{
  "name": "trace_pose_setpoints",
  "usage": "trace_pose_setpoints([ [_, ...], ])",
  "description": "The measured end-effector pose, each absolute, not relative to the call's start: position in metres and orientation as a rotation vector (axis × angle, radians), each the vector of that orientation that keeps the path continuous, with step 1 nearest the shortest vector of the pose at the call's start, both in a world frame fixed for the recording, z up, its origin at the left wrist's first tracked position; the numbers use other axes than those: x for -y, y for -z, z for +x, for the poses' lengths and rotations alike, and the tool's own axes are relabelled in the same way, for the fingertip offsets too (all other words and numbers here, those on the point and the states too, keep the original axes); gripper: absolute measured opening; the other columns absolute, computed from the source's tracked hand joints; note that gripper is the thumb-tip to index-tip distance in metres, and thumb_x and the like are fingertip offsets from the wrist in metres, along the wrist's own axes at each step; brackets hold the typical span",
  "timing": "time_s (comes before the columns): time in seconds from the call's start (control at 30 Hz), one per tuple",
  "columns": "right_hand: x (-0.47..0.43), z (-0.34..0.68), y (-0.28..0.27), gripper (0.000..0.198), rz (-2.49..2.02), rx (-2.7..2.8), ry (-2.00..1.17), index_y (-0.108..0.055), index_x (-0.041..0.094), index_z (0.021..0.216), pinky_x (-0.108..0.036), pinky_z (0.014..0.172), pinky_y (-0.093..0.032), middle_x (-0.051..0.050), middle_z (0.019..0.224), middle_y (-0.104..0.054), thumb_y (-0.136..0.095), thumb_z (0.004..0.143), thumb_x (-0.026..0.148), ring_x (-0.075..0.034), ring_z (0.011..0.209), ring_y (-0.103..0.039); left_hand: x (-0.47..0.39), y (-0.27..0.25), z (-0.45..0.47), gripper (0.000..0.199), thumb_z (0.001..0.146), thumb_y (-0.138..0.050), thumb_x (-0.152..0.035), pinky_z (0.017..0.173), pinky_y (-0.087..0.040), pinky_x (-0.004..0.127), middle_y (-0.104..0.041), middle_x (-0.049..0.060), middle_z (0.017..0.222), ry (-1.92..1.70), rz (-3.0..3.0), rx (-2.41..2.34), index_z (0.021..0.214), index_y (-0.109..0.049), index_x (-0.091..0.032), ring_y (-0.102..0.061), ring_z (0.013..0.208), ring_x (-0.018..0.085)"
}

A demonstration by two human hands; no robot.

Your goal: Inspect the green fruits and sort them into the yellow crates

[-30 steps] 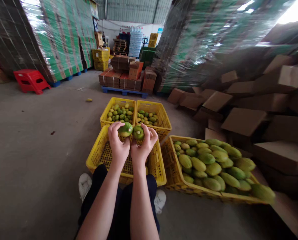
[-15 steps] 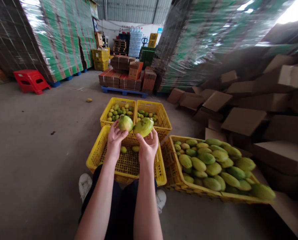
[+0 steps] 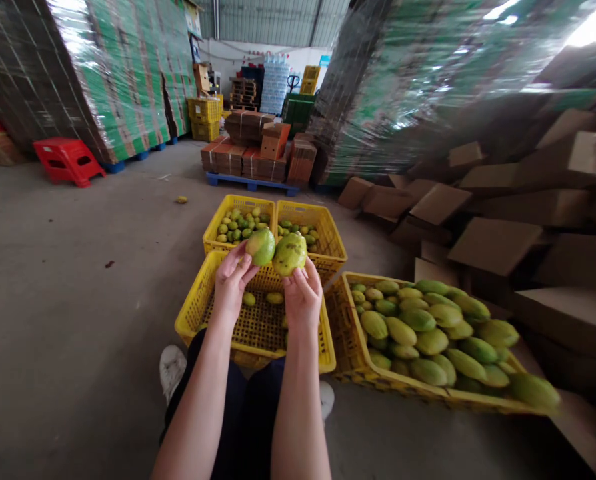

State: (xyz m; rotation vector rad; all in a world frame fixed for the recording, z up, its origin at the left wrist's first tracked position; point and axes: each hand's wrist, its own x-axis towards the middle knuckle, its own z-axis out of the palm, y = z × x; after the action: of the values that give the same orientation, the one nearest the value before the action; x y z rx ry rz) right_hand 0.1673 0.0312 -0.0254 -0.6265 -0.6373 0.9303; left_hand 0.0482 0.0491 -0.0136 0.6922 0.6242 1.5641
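My left hand [image 3: 233, 277] is closed around a green and yellow papaya [image 3: 261, 247], held up over the near yellow crate. In my right hand [image 3: 303, 293] is a second papaya [image 3: 290, 255], yellow-green with dark blemishes on its skin. The two fruits are side by side, nearly touching. Below them, the near crate [image 3: 193, 307] has a few papayas on its slatted floor, among them one fruit [image 3: 249, 299] and another [image 3: 275, 298]; my right forearm hides part of its inside.
Two yellow crates, left [image 3: 209, 230] and right [image 3: 335, 240], hold smaller fruit beyond the near one. At right stands a crate [image 3: 353, 360] heaped with papayas. Cardboard boxes [image 3: 495, 243] pile up behind it. A red stool [image 3: 71, 160] and a loose fruit [image 3: 181, 199] are on the floor.
Both papayas have been turned in my fingers. The right one now points more toward me and shows its blemished side; the left one shows more green. The view has shifted slightly.
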Motion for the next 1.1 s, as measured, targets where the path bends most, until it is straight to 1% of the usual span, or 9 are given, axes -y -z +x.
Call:
trace_pose_setpoints([
  [0.1,-0.03,0.169,0.026,0.049,-0.592,0.659,-0.979,-0.066,0.029,0.122,-0.043,0.093,-0.057,-0.003,0.106,-0.076,-0.079,0.075,0.029,-0.02,0.094,-0.073,-0.05,0.014,0.048,0.046,0.071,-0.086,-0.043,0.1,-0.054,0.039,-0.07,0.011,0.126,-1.58,0.68,-0.636,0.11,-0.074,-0.021,-0.064,0.123,0.03],
  [0.27,-0.032,0.171,0.026,0.045,-0.574,0.667,-1.051,-0.066,0.03,0.121,-0.041,0.09,-0.06,-0.002,0.113,-0.076,-0.076,0.078,0.031,-0.02,0.095,-0.075,-0.049,0.014,0.048,0.042,0.075,-0.083,-0.04,0.099,-0.055,0.038,-0.07,0.008,0.13,-1.601,0.682,-0.614,0.113,-0.074,-0.025,-0.066,0.122,0.028],
  [0.37,-0.034,0.173,0.026,0.045,-0.609,0.632,-1.107,-0.067,0.029,0.12,-0.04,0.084,-0.063,-0.002,0.116,-0.076,-0.076,0.076,0.035,-0.021,0.093,-0.076,-0.05,0.013,0.048,0.034,0.073,-0.082,-0.038,0.094,-0.058,0.039,-0.074,0.009,0.119,-1.595,0.627,-0.655,0.1,-0.075,-0.02,-0.073,0.103,0.025],
  [0.47,-0.036,0.17,0.026,0.043,-0.636,0.61,-1.131,-0.069,0.026,0.115,-0.04,0.081,-0.064,-0.003,0.11,-0.078,-0.077,0.075,0.04,-0.022,0.09,-0.076,-0.05,0.012,0.049,0.03,0.069,-0.081,-0.036,0.084,-0.061,0.037,-0.077,0.009,0.1,-1.543,0.599,-0.66,0.089,-0.074,-0.015,-0.075,0.083,0.022],
  [0.6,-0.034,0.161,0.022,0.043,-0.706,0.627,-1.058,-0.07,0.024,0.106,-0.038,0.082,-0.064,-0.001,0.103,-0.077,-0.084,0.067,0.035,-0.02,0.089,-0.074,-0.049,0.009,0.05,0.029,0.066,-0.084,-0.032,0.079,-0.059,0.027,-0.076,0.006,0.096,-1.491,0.71,-0.618,0.087,-0.072,-0.016,-0.072,0.082,0.016],
  [0.7,-0.031,0.157,0.019,0.045,-0.767,0.618,-1.018,-0.069,0.023,0.099,-0.034,0.076,-0.064,0.001,0.095,-0.076,-0.089,0.06,0.03,-0.017,0.082,-0.072,-0.047,0.008,0.051,0.037,0.063,-0.087,-0.034,0.062,-0.054,0.022,-0.073,0.002,0.086,-1.418,0.744,-0.681,0.09,-0.07,-0.017,-0.066,0.063,0.011],
  [0.8,-0.031,0.159,0.02,0.047,-0.776,0.591,-1.023,-0.066,0.022,0.1,-0.032,0.065,-0.063,0.002,0.09,-0.074,-0.089,0.061,0.035,-0.017,0.072,-0.071,-0.047,0.011,0.054,0.044,0.063,-0.088,-0.044,0.048,-0.043,0.021,-0.067,-0.002,0.074,-1.381,0.684,-0.706,0.091,-0.066,-0.018,-0.055,0.047,0.006],
  [0.97,-0.033,0.164,0.024,0.039,-0.75,0.587,-1.103,-0.064,0.021,0.094,-0.027,0.056,-0.054,0.002,0.081,-0.072,-0.082,0.07,0.046,-0.014,0.062,-0.067,-0.049,0.015,0.056,0.052,0.063,-0.085,-0.06,0.052,-0.042,0.023,-0.069,0.001,0.073,-1.376,0.631,-0.762,0.087,-0.066,-0.018,-0.058,0.052,0.009],
  [1.1,-0.035,0.163,0.023,0.04,-0.747,0.521,-1.113,-0.068,0.018,0.094,-0.027,0.056,-0.049,-0.003,0.083,-0.073,-0.073,0.074,0.053,-0.016,0.069,-0.065,-0.05,0.015,0.054,0.056,0.06,-0.086,-0.062,0.058,-0.045,0.025,-0.073,0.005,0.085,-1.421,0.638,-0.816,0.09,-0.071,-0.018,-0.063,0.065,0.014],
])
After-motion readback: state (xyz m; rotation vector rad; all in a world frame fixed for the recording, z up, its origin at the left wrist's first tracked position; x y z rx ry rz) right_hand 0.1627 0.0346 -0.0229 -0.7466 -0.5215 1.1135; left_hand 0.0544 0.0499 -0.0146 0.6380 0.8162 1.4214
